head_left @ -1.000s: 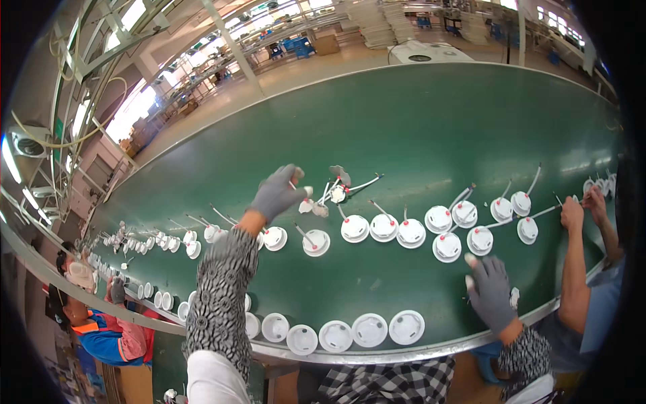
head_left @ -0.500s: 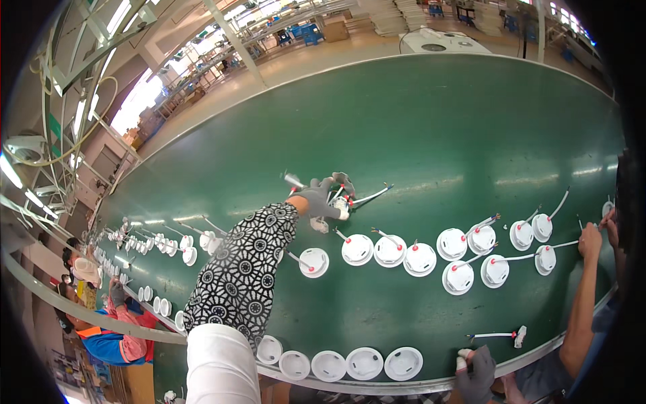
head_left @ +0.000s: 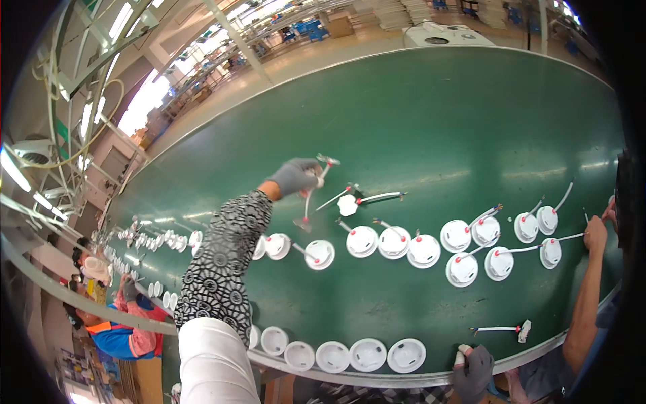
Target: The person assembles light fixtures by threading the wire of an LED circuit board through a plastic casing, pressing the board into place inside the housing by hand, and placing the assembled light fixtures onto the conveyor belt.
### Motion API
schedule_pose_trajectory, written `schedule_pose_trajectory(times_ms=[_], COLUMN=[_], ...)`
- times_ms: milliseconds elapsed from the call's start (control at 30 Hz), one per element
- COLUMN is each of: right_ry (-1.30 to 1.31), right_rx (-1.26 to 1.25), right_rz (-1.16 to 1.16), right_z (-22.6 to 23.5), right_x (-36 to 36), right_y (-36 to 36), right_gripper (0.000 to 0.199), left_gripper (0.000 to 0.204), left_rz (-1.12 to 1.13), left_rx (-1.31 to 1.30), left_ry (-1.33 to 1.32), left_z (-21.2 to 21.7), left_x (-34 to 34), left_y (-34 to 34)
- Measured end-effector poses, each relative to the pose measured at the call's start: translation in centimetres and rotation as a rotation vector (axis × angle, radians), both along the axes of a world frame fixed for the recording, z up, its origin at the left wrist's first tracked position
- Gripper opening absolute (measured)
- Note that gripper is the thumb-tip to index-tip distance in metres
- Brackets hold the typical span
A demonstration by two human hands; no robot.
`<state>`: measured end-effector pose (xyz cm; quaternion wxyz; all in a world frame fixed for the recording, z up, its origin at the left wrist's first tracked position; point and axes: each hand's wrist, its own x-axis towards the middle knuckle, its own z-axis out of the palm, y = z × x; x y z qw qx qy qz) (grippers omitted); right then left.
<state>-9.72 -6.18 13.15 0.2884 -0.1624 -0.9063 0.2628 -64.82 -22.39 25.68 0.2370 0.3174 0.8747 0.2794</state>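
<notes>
No lettering, number, label or sign can be read on the white cabled piece in the left hand, the round white parts to its lower right, or the green surface around it.

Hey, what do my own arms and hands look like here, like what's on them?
Your left hand and right hand wear grey gloves, whitish at some fingertips. The left forearm has a black-and-white patterned sleeve with round, flower-like motifs, and plain white fabric nearer the elbow. Little of the right arm shows.
</notes>
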Motion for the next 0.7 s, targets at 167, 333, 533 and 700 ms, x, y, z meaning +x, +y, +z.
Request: schedule_pose_trajectory(times_ms=[167,333,533,700], right_ry=[-0.095,-0.284,-0.056,-0.137], right_rx=[0.067,-0.046,0.108,0.073], right_rz=[-0.076,0.006,-0.015,-0.044], right_z=[0.2,0.1,0.1,-0.2], right_x=[0.2,0.4,-1.2,-0.7], right_y=[-0.7,-0.2,-0.8,-0.8], right_gripper=[0.016,0.018,0.017,0.011], left_gripper=[0.03,0.023,0.032,0.04], left_rz=[0.121,0.148,0.047,-0.012], left_rx=[0.066,0.172,-0.245,-0.3], left_ry=[0.03,-0.213,-0.169,-0.123], left_z=[9.7,10.7,4.8,8.5], left_x=[5.1,12.4,15.9,13.2], left_y=[-8.1,-15.9,-18.4,-15.5])
